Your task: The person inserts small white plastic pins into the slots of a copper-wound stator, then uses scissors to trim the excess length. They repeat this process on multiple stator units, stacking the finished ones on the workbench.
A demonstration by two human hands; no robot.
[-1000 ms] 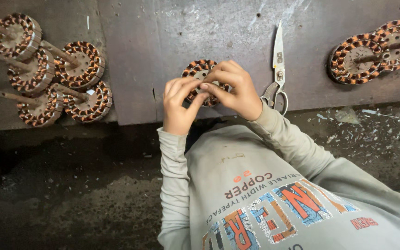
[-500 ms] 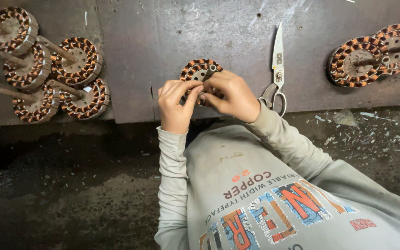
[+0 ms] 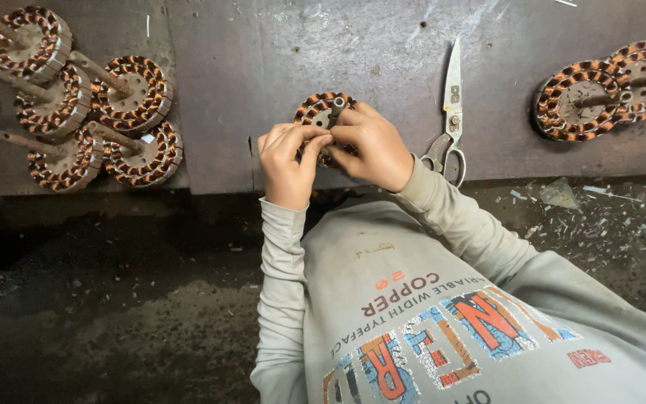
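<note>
- A round copper-wound stator (image 3: 321, 111) was held at the centre of the frame, just above the near edge of the counter (image 3: 278, 45), partly hidden behind both hands.
- The left hand (image 3: 289, 161) was closed on the stator's lower left side, its fingers (image 3: 309, 135) curled inward and pinched against the winding.
- The right hand (image 3: 371, 150) was wrapped over the stator's right side, fingers bent tight and meeting those of the left hand.
- A pair of scissors (image 3: 450, 105) lay just right of the right hand, blades pointed to the top of the frame.
- 5 wound stators on shafts (image 3: 87, 112) were grouped at the upper left.
- 2 more stators (image 3: 607, 90) lay at the upper right, overlapping.
- Scraps were scattered on the floor (image 3: 600, 217) at the right, below the counter.
</note>
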